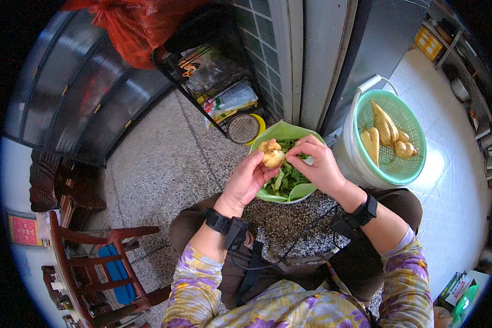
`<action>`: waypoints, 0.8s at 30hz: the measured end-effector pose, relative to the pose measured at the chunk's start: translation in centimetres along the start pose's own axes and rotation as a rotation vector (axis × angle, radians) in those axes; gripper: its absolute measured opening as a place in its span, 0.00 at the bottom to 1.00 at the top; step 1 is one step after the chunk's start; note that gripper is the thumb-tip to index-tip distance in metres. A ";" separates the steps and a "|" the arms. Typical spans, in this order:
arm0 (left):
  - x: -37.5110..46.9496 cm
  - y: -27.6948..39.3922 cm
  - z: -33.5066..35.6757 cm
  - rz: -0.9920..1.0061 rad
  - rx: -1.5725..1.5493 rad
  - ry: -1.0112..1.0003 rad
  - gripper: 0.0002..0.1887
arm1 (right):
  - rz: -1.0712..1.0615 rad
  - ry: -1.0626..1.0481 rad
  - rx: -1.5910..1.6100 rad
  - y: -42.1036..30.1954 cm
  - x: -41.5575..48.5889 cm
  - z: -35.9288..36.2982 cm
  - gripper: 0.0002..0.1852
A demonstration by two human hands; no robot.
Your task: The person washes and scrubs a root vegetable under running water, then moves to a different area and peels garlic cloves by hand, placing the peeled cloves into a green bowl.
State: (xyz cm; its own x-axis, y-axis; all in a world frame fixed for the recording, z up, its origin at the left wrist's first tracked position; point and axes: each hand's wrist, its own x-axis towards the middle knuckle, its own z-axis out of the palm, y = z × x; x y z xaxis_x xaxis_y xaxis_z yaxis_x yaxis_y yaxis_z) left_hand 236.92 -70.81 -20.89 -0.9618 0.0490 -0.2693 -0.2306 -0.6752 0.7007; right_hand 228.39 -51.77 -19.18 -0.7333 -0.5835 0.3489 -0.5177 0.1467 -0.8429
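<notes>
A knobbly, partly peeled tan root tuber (272,154) is held in my left hand (246,178), above a bin with a light green plastic liner (285,130). My right hand (317,166) has its thumb and index fingertips pinched together at the tuber's right side. Whether a bit of skin is between them is too small to tell. Green leaves (289,178) and pale scraps lie inside the liner below both hands. To the right, several tan tubers (384,123) rest in a mint-green plastic colander (393,170), which sits on top of a white bucket (344,160).
A wire rack (188,96) holding bags stands ahead, with a round grater-like disc (243,128) at its foot. Behind the bin is a door frame (295,61). A red plastic bag (135,33) is at upper left, a wooden chair (106,262) at lower left.
</notes>
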 end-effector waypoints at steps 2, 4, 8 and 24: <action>-0.1 -0.5 0.4 0.023 0.076 -0.038 0.23 | -0.035 0.070 0.011 -0.2 -0.1 0.2 0.07; -0.1 -0.8 0.8 0.015 0.076 -0.033 0.23 | 0.027 0.068 -0.004 -0.4 0.0 0.4 0.07; -0.1 -0.6 1.3 -0.002 0.048 -0.048 0.22 | 0.101 0.069 0.011 -0.4 0.0 0.3 0.07; -0.2 -0.8 1.6 -0.037 0.144 0.028 0.21 | -0.035 -0.032 0.070 -0.3 0.3 0.0 0.05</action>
State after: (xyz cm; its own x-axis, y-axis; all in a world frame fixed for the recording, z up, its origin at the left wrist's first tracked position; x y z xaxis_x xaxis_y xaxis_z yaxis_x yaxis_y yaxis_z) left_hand 237.08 -69.08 -20.31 -0.9482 0.0505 -0.3135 -0.2867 -0.5605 0.7769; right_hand 228.35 -51.97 -18.89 -0.7007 -0.6124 0.3662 -0.5096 0.0703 -0.8575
